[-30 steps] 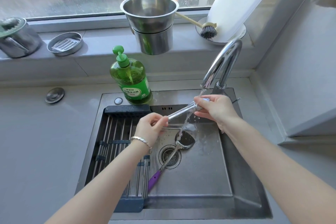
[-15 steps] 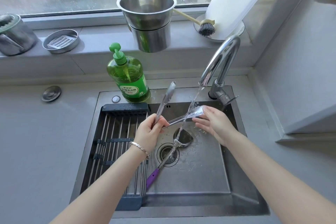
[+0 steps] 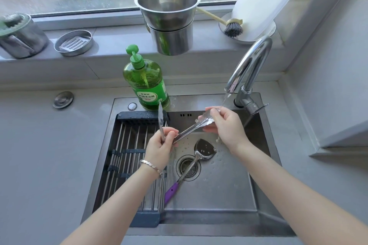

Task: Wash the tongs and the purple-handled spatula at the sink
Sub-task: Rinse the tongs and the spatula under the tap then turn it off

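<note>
The metal tongs (image 3: 189, 130) are spread open over the sink (image 3: 229, 191). My left hand (image 3: 160, 146) grips them at the hinge end; one arm sticks up toward the soap bottle. My right hand (image 3: 224, 125) pinches the tip of the other arm under the water running from the faucet (image 3: 250, 65). The purple-handled spatula (image 3: 191, 163) lies in the basin below, its blade near the back, its shaft across the drain (image 3: 188, 167) and its handle pointing to the front left.
A dark roll-up drying rack (image 3: 129, 157) covers the sink's left half. A green dish soap bottle (image 3: 146, 81) stands behind it. On the sill are stacked steel pots (image 3: 169, 20), a dish brush (image 3: 232, 28), a white roll (image 3: 256, 0) and a small steel dish (image 3: 73, 42).
The tongs went from closed to spread open, one arm swinging up and left. My right hand slid along the other arm to its tip under the stream. The spatula stayed put.
</note>
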Motion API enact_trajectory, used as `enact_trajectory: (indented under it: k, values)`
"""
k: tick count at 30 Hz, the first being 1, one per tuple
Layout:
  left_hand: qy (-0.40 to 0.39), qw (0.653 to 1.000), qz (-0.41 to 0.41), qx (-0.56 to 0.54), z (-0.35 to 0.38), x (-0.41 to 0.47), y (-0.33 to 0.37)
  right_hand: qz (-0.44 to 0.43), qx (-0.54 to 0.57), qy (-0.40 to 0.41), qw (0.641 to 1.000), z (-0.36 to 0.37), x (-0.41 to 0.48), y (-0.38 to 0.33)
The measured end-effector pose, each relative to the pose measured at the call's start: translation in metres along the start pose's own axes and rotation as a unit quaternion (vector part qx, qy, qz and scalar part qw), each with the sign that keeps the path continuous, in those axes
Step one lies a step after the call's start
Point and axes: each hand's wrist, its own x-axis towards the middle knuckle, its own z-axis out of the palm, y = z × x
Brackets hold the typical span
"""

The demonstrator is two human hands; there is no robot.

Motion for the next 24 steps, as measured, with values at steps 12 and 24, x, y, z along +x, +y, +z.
enact_trajectory:
  k: [12, 24]
  values:
    - [-0.092, 0.978, -0.182, -0.043, 0.116, 0.021, 0.056, -0.084, 0.01, 0.202, 0.976, -0.069, -0.01, -0.003]
    - [-0.066, 0.974, -0.186, -0.107, 0.062, 0.025, 0.05, -0.073, 0.028, 0.128, 0.989, -0.043, -0.003, 0.003]
